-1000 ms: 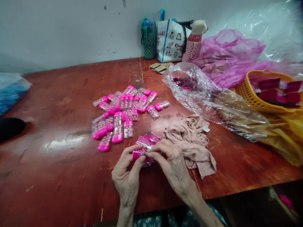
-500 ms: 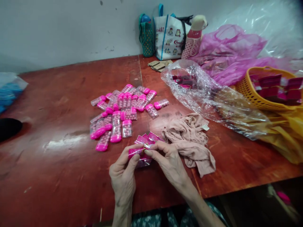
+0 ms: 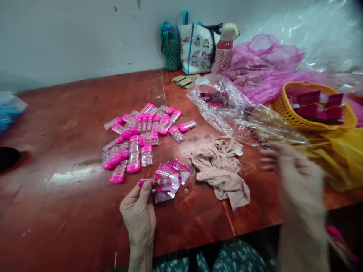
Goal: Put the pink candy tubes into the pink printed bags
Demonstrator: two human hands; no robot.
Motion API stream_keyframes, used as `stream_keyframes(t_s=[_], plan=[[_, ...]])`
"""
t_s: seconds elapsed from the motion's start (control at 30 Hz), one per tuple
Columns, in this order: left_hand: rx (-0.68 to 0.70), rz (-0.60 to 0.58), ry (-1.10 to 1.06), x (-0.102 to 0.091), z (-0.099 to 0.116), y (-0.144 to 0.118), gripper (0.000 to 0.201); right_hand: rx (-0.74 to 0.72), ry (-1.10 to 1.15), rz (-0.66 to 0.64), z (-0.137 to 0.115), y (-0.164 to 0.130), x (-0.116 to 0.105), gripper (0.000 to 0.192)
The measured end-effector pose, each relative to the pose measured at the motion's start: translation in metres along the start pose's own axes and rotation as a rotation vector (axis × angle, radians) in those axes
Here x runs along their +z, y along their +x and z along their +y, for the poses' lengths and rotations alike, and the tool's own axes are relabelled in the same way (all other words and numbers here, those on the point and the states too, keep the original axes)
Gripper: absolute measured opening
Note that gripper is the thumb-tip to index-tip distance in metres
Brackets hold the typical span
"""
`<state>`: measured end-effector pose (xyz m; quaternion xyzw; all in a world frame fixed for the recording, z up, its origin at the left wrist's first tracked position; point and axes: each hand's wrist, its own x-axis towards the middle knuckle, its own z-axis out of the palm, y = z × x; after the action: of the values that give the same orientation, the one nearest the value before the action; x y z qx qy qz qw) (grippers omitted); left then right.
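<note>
My left hand [image 3: 139, 211] pinches a small pink printed plastic sleeve [image 3: 163, 185] between thumb and fingers near the table's front. Just behind and beneath it lie several loose pink printed sleeves [image 3: 178, 169], fanned out. My right hand [image 3: 300, 177] is off to the right, over the table by the yellow plastic; motion smears its fingers, so I cannot tell if anything is in them. Beyond my left hand sits a heap of clear containers [image 3: 147, 155] with pink caps and pink beads inside. A crumpled beige cloth [image 3: 219, 170] rests between my hands.
At the right, a yellow basket [image 3: 283, 111] holds dark pink packets, beside a clear plastic bag [image 3: 232, 109] and pink plastic bags [image 3: 261, 56]. A white bag [image 3: 195, 49] and bottle [image 3: 222, 56] stand by the wall. A blue-filled bag [image 3: 11, 109] is far left.
My right hand has left the sleeve and swung far to the right. My left hand still holds the sleeve, and the loose sleeves under it are more exposed. The camera view has shifted slightly.
</note>
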<state>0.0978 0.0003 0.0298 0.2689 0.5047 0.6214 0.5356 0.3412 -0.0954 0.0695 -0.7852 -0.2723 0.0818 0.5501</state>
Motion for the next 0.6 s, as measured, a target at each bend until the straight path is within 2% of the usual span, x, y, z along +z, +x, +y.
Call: stream_keyframes(t_s=[0.03,0.13,0.2,0.23,0.3,0.4,0.5,0.57,0.6], plan=[[0.010,-0.004,0.006,0.000,0.000,-0.001,0.020,0.012,0.051,-0.094,-0.007,-0.009,0.013,0.030],[0.035,-0.042,0.031,-0.001,0.001,-0.006,0.018,0.047,0.270,-0.539,-0.035,-0.044,0.057,0.032],[0.068,-0.141,0.065,-0.002,0.004,-0.009,0.014,0.042,0.293,-0.654,-0.049,-0.066,0.081,0.032],[0.089,-0.205,0.090,-0.003,0.005,-0.010,0.011,0.030,0.315,-0.675,-0.054,-0.076,0.090,0.026],[0.123,-0.317,0.131,-0.003,0.008,-0.012,0.008,0.023,0.339,-0.662,-0.056,-0.089,0.102,0.013],[0.112,-0.366,0.128,-0.004,0.012,-0.010,0.011,-0.017,0.284,-0.647,-0.054,-0.095,0.105,0.032],[0.039,-0.305,0.071,-0.005,0.015,-0.005,0.009,-0.119,0.184,-0.629,-0.049,-0.087,0.093,0.043],[0.000,-0.223,0.040,-0.007,0.016,-0.001,0.010,-0.253,-0.008,-0.498,-0.040,-0.074,0.081,0.036],[-0.013,-0.181,0.025,-0.008,0.017,0.002,0.011,-0.346,-0.171,-0.385,-0.032,-0.066,0.076,0.033]])
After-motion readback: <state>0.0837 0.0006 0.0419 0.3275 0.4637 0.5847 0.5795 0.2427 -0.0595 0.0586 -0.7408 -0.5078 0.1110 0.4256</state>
